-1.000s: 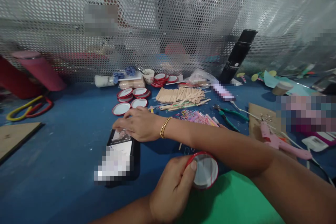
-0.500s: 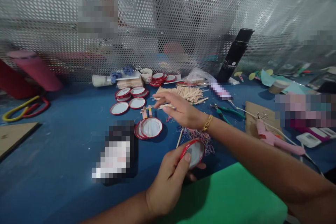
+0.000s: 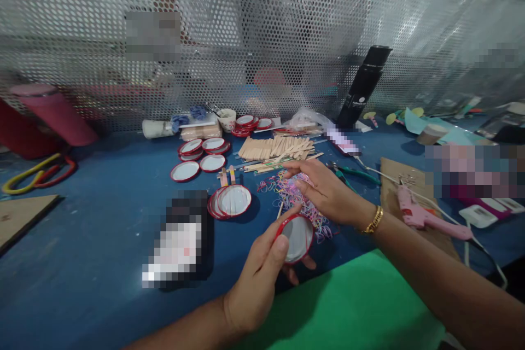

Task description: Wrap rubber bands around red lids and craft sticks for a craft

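My left hand is closed round a red-rimmed round lid, held tilted above the blue table. My right hand hovers with fingers stretched out over a heap of coloured rubber bands, just beyond the lid; it holds nothing that I can see. A gold bracelet sits on its wrist. Two more red-rimmed lids lie overlapped left of the bands, with small wooden pegs behind them.
Several red-rimmed lids, a pile of wooden sticks, green pliers, a pink glue gun on cardboard, a black bottle and a phone lie around. A green sheet lies near me. A perforated metal screen closes the back.
My right hand left the phone at the left, swept across above the lids and now hovers over the rubber bands. The left hand kept hold of the lid, shifting it slightly left.
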A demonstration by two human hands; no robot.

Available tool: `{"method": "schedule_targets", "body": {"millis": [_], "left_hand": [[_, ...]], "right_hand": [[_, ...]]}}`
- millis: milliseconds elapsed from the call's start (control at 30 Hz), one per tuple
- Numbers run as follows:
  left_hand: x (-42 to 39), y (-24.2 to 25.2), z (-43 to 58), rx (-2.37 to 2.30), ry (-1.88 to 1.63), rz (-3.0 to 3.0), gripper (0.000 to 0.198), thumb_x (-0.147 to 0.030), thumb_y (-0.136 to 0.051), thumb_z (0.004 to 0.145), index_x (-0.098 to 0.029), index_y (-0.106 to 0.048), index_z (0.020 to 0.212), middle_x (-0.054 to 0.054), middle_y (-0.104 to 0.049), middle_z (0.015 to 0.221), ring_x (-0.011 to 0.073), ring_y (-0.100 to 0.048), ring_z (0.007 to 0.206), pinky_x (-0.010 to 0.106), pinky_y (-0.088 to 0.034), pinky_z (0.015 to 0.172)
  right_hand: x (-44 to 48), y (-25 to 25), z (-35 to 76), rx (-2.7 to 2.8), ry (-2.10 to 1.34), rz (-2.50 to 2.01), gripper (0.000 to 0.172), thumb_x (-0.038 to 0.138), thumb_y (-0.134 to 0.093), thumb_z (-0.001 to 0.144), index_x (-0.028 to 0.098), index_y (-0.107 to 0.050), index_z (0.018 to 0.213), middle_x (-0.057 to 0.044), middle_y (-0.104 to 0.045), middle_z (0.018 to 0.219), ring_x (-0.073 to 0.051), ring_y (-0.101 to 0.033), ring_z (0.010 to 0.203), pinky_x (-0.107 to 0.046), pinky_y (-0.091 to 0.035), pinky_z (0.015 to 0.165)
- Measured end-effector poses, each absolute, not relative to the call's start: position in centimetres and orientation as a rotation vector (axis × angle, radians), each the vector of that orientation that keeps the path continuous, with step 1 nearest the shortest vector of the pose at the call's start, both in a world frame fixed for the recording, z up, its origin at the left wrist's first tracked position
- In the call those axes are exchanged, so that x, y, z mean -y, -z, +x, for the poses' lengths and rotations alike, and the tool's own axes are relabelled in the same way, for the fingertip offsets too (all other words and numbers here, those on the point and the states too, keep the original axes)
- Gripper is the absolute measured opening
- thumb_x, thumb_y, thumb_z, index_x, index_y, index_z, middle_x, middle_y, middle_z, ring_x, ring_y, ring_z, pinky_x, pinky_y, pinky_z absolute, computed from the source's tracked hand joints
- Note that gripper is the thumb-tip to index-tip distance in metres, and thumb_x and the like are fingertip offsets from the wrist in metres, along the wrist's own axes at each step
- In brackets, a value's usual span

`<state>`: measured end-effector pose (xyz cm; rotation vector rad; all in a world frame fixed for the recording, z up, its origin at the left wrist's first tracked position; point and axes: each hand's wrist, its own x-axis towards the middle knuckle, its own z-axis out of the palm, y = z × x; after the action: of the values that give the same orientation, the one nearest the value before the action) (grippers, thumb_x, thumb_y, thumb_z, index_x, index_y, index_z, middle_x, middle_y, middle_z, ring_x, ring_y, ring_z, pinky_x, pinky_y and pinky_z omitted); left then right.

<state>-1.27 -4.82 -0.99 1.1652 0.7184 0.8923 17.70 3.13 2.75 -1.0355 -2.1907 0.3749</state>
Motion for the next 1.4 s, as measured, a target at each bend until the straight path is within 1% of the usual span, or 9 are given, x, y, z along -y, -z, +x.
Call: {"method": "schedule_targets", "body": {"millis": [133,300,467,600,767,967,1100,1267,1400], "left_hand": [[4.5,1.6,-1.1,-0.728,-0.924,1.071,0.076,-0.066,-0.030,0.094,-0.013,-0.041,0.147,0.012,-0.073,0.081,0.0187,-0.063,0.069,0.023,-0.050,0.051],[4.4,1.7,-1.0,-0.762,-0.912,1.022,0.072,-0.062,-0.026,0.096,-0.012,-0.042,0.146,0.012,-0.071,0.083,0.0194,-0.063,0.071,0.024,-0.051,0.052],[4.4,1.4,-1.1,-0.751,-0.952,0.986,0.068,-0.061,-0.036,0.094,-0.018,-0.038,0.147,0.014,-0.068,0.099,0.0235,-0.066,0.085,0.025,-0.055,0.053],[4.5,1.2,-1.1,-0.723,-1.014,0.944,0.066,-0.061,-0.047,0.090,-0.023,-0.043,0.144,0.013,-0.067,0.108,0.0248,-0.067,0.088,0.028,-0.057,0.057],[4.0,1.6,-1.4,-0.736,-1.036,0.819,0.069,-0.061,-0.063,0.081,-0.028,-0.049,0.139,0.011,-0.072,0.106,0.0300,-0.070,0.091,0.034,-0.061,0.062],[2.2,3.4,-1.5,-0.607,-0.977,0.706,0.069,-0.061,-0.074,0.070,-0.035,-0.057,0.132,0.007,-0.074,0.103,0.0309,-0.073,0.084,0.036,-0.062,0.056],[2.0,3.4,-1.8,-0.551,-0.968,0.708,0.075,-0.067,-0.078,0.060,-0.033,-0.062,0.125,0.007,-0.076,0.096,0.0320,-0.074,0.080,0.038,-0.061,0.056],[2.9,2.0,-2.5,-0.580,-0.903,0.817,0.070,-0.068,-0.065,0.073,-0.029,-0.060,0.132,0.012,-0.077,0.096,0.0321,-0.073,0.072,0.044,-0.061,0.062],[2.8,2.2,-2.4,-0.579,-0.889,0.788,0.064,-0.064,-0.063,0.078,-0.034,-0.056,0.134,0.012,-0.076,0.107,0.0327,-0.073,0.069,0.042,-0.059,0.050]], "right_hand": [[-2.4,-2.7,18.7,2.227,-0.247,-1.157,0.029,0.021,-0.046,0.096,0.021,-0.058,0.123,-0.008,-0.067,0.116,-0.024,-0.056,0.110,-0.044,-0.043,0.099],[-3.0,-1.1,19.2,2.157,-0.098,-1.197,0.022,0.018,-0.052,0.093,0.020,-0.063,0.111,-0.007,-0.069,0.104,-0.024,-0.059,0.099,-0.041,-0.044,0.092],[-3.6,-0.1,19.3,2.101,-0.070,-1.239,0.019,0.012,-0.053,0.089,0.019,-0.066,0.101,-0.006,-0.066,0.092,-0.022,-0.058,0.091,-0.037,-0.044,0.084],[-3.7,-0.2,19.3,2.081,-0.087,-1.249,0.014,0.017,-0.054,0.091,0.019,-0.066,0.098,-0.005,-0.066,0.090,-0.021,-0.059,0.088,-0.035,-0.043,0.081],[-4.0,-1.0,19.7,2.049,-0.064,-1.329,0.014,0.030,-0.058,0.093,0.020,-0.068,0.088,-0.003,-0.068,0.084,-0.019,-0.060,0.083,-0.033,-0.041,0.079],[-4.4,-1.4,20.7,2.008,0.016,-1.417,0.009,0.024,-0.060,0.091,0.021,-0.067,0.087,-0.002,-0.069,0.087,-0.019,-0.060,0.085,-0.034,-0.040,0.081],[-4.3,-1.1,20.8,2.036,0.024,-1.439,0.008,0.024,-0.059,0.091,0.022,-0.068,0.092,-0.003,-0.069,0.091,-0.020,-0.059,0.089,-0.035,-0.039,0.084],[-4.0,-0.9,20.3,2.081,-0.007,-1.448,0.011,0.027,-0.058,0.093,0.023,-0.069,0.093,-0.003,-0.068,0.092,-0.021,-0.058,0.091,-0.036,-0.038,0.086],[-3.7,-0.8,19.7,2.132,-0.043,-1.433,0.013,0.028,-0.057,0.094,0.024,-0.070,0.095,-0.003,-0.068,0.093,-0.021,-0.057,0.092,-0.036,-0.036,0.087]]}}
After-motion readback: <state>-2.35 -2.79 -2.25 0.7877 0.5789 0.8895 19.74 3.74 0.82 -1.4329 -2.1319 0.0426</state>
